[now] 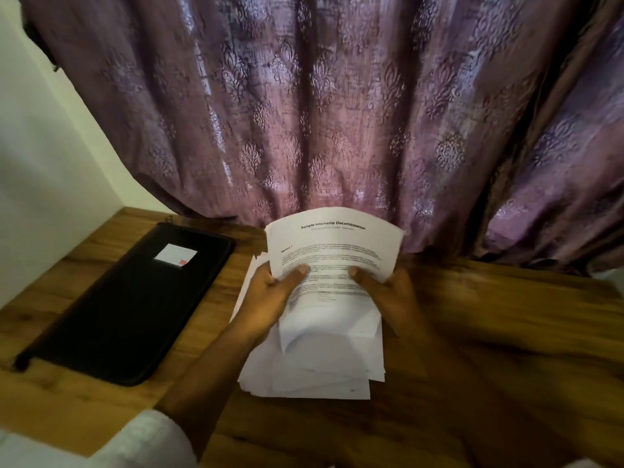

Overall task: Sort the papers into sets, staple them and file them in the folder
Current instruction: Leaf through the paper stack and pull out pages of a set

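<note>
Holding a curved bundle of printed papers (pixel 334 244) over a loose pile of sheets (pixel 320 373) on the wooden table (pixel 506 332). Gripping its left edge with the left hand (pixel 270 298), thumb pressing the printed face; gripping its right edge with the right hand (pixel 393 298) likewise. Working just right of the closed black folder (pixel 135 298) lying flat.

The body text on the top sheet (pixel 332 251) is too blurred to read.
</note>
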